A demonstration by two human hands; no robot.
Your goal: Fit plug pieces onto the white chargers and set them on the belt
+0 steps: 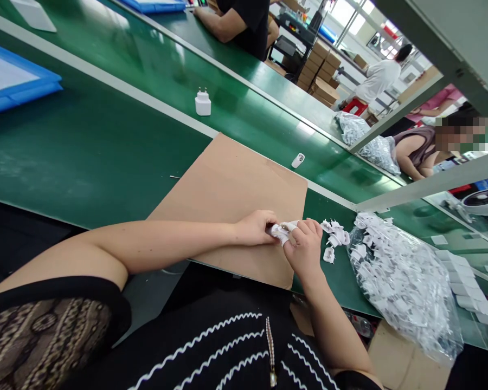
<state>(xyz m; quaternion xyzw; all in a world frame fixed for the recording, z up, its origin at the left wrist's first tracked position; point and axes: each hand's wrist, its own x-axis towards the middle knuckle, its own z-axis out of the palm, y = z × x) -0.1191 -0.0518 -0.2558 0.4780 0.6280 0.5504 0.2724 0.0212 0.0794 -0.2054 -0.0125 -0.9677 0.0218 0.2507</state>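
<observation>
Over the right part of a brown cardboard sheet (236, 184), my two hands meet around a small white plastic piece (281, 233). My left hand (257, 227) comes in from the left, its fingers closed on the piece's left end. My right hand (305, 241) pinches the other side, with white coverings on some fingers. The fingers hide much of the piece. Several white plug parts (335, 234) lie on the green table just right of my right hand. Further right, a clear plastic bag (402, 281) is full of similar white parts.
A white charger (203, 103) stands on the green belt beyond the cardboard, with another small white part (298, 160) to its right. Blue trays (20, 81) sit at the far left. White boxes (466, 287) are at right. A metal frame (415, 184) crosses the right side. Other people sit across.
</observation>
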